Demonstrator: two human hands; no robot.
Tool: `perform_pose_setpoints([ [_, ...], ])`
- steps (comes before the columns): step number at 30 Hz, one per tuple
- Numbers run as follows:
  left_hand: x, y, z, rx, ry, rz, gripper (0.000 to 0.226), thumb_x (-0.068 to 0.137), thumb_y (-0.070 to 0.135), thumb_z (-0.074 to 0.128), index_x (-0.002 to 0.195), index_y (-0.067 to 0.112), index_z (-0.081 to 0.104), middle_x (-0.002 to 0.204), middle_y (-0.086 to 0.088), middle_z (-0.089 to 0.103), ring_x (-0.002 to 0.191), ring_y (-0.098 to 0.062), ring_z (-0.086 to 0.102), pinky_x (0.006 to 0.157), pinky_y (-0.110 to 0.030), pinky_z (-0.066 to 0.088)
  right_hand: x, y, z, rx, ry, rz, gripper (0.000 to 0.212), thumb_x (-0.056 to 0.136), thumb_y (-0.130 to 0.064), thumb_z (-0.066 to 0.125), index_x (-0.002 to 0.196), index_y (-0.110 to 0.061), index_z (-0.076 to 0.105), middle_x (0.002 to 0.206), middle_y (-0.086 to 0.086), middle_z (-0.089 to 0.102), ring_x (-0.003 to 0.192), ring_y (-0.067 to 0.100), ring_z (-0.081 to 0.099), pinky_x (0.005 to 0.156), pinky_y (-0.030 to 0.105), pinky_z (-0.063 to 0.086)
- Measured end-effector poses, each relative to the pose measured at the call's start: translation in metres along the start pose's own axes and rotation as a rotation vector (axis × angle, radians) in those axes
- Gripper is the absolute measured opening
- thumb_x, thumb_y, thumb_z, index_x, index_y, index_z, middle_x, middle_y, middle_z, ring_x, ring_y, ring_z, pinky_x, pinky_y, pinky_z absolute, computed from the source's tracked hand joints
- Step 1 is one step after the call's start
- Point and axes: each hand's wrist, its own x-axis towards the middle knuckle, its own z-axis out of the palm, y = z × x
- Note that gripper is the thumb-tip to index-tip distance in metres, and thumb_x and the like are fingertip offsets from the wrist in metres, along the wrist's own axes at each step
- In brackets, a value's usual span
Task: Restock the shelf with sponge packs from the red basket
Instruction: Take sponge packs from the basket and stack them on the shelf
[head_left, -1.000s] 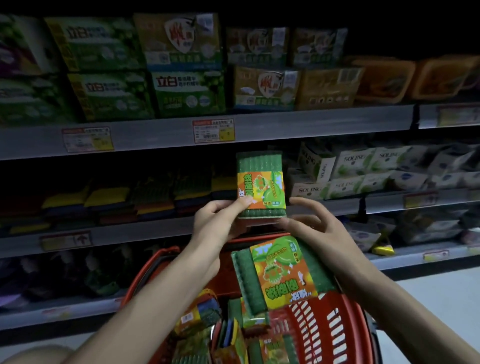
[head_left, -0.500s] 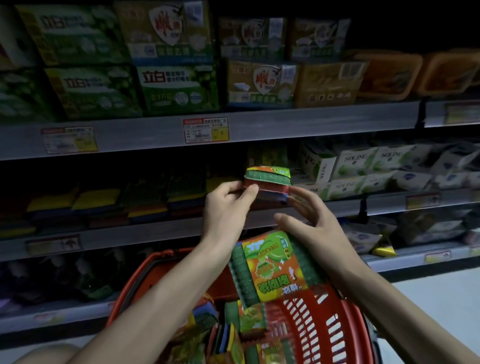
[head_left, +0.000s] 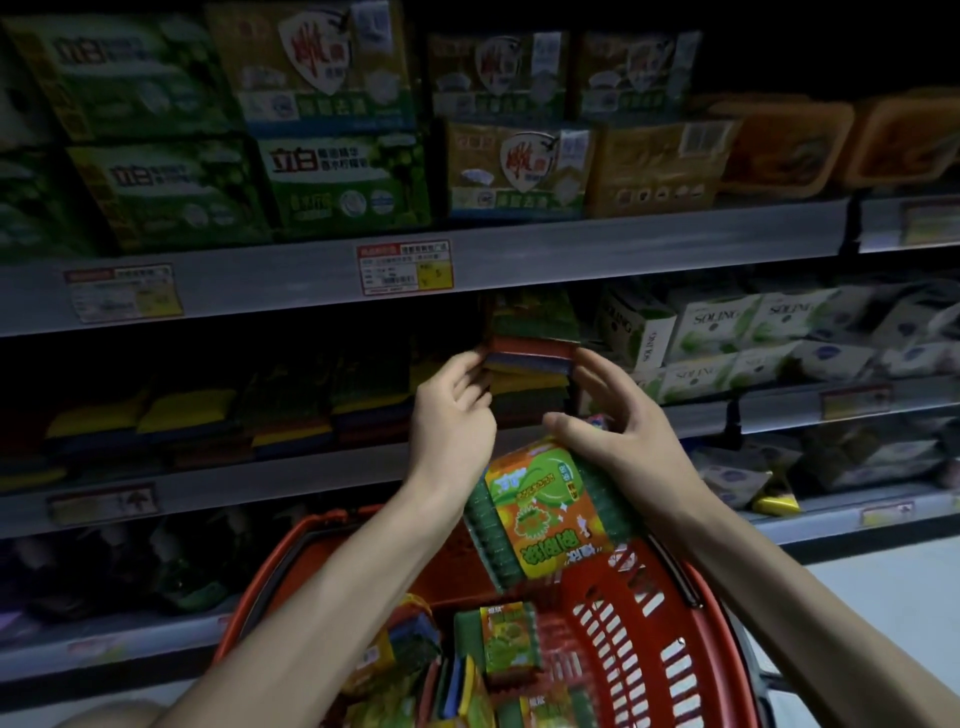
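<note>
The layered sponge pack (head_left: 530, 356) now lies flat on the shelf's (head_left: 311, 475) stack. The left grip (head_left: 457, 410) pinches its end. The right grip (head_left: 613, 431) touches the other end, with hidden fingers clutching a green sponge pack (head_left: 545, 514).

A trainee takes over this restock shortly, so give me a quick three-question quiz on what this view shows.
1. True or false: the red basket holds sponge packs.
2. Where is the striped pack, between both hands' fingertips, being set?
A) among the boxed soaps
B) on the stacked sponges one shelf below the soaps
C) back in the basket
3. Which hand grips the green-and-orange pack?

Key: 1 true; 2 B; 3 the right hand.
</note>
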Motion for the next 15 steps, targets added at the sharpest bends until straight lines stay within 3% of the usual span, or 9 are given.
perform_pose_setpoints([
  [3, 0.001, -0.002, 0.003, 0.015, -0.008, -0.02, 0.074, 0.088, -0.03, 0.036, 0.152, 0.007, 0.046, 0.152, -0.013, 0.051, 0.141, -0.026, 0.05, 0.117, -0.041, 0.043, 0.008, 0.003, -0.001, -0.007, -0.009, 0.008, 0.085, 0.084, -0.021, 0.083, 0.157, -0.029, 0.04, 0.157, -0.01, 0.045, 0.14, -0.004, 0.042, 0.105, 0.014, 0.038],
  [6, -0.001, 0.0, 0.005, 0.047, -0.02, -0.021, 0.075, 0.09, -0.028, 0.037, 0.153, 0.011, 0.044, 0.154, -0.009, 0.048, 0.142, -0.024, 0.047, 0.115, -0.039, 0.045, 0.012, 0.006, -0.001, -0.042, -0.011, 0.013, 0.088, 0.084, -0.021, 0.083, 0.158, -0.025, 0.037, 0.157, -0.008, 0.045, 0.135, -0.007, 0.045, 0.1, 0.004, 0.038],
  [12, 0.0, 0.006, 0.009, 0.05, -0.016, -0.055, 0.074, 0.091, -0.026, 0.035, 0.157, 0.009, 0.037, 0.155, -0.013, 0.044, 0.112, -0.013, 0.058, 0.108, -0.046, 0.05, 0.015, 0.009, -0.003, -0.08, 0.001, 0.01, 0.086, 0.083, -0.022, 0.084, 0.157, -0.025, 0.038, 0.153, -0.012, 0.047, 0.133, -0.009, 0.044, 0.091, -0.003, 0.04],
  [15, 0.001, 0.005, 0.012, 0.043, -0.012, -0.102, 0.076, 0.091, -0.024, 0.035, 0.16, 0.009, 0.029, 0.162, -0.016, 0.035, 0.112, -0.018, 0.066, 0.11, -0.047, 0.049, 0.014, 0.011, -0.003, -0.089, 0.001, -0.001, 0.085, 0.083, -0.02, 0.084, 0.156, -0.026, 0.04, 0.144, -0.022, 0.049, 0.117, -0.028, 0.046, 0.087, -0.005, 0.039],
])
